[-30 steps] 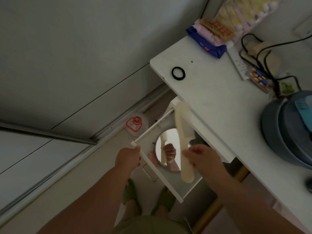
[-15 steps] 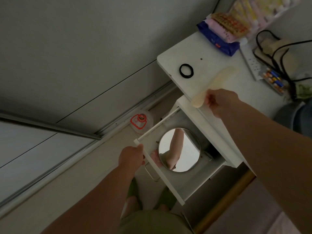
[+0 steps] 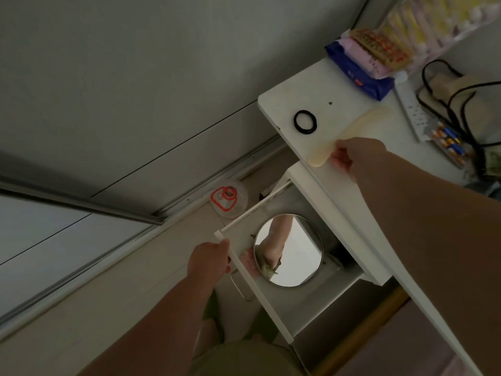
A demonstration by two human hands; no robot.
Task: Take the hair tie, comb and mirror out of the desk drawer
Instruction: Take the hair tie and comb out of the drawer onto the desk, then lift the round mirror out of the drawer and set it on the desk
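Comb (image 3: 352,131) — pale plastic, judged light and stiff; lies on desk top (image 3: 339,185), upper right of frame, beside hair tie (image 3: 305,122).

Right hand (image 3: 352,156): fingers pinched on comb's near end.

Left hand (image 3: 208,257): curled round drawer front (image 3: 252,289).

Mirror (image 3: 295,251) — round glass, fragile; lift by rim; in drawer, lower centre.

Your right hand (image 3: 352,156) pinches the cream comb (image 3: 349,134) flat on the desk (image 3: 339,104); hair tie (image 3: 305,122) just beyond. Your left hand (image 3: 208,257) grips the open drawer (image 3: 260,294); mirror (image 3: 298,251) inside, beside it.
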